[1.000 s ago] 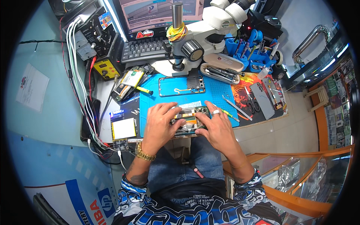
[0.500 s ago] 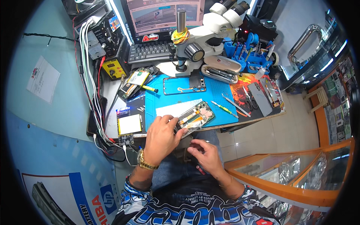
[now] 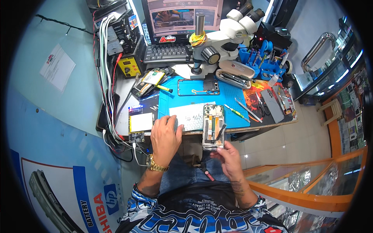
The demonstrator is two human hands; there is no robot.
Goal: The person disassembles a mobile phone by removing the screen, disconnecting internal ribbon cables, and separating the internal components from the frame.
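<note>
My right hand (image 3: 229, 157) grips the lower end of an opened phone (image 3: 213, 120), held upright-oriented at the desk's front edge with its flex cables and inner board exposed. My left hand (image 3: 165, 138), wearing a gold watch, has bent fingers apart at the left edge of a white bubble-wrap piece (image 3: 183, 115), with nothing visibly held. Just left of it lies a pale battery (image 3: 141, 122) beside a small circuit board (image 3: 136, 138). Behind, on the blue mat (image 3: 230, 94), lie an empty phone frame (image 3: 182, 87) and a green-handled tool (image 3: 236, 112).
A microscope (image 3: 211, 57), keyboard (image 3: 166, 53) and monitor stand at the back. Cables and a yellow powered unit (image 3: 131, 65) crowd the left. A blue tool organizer (image 3: 270, 71), scissors (image 3: 262, 108) and tweezers are right. An orange-edged glass showcase (image 3: 322, 178) is lower right.
The phone has turned upright and shifted right to the edge, uncovering the bubble wrap. My left hand has let it go; my right hand, briefly off it, now grips its lower end.
</note>
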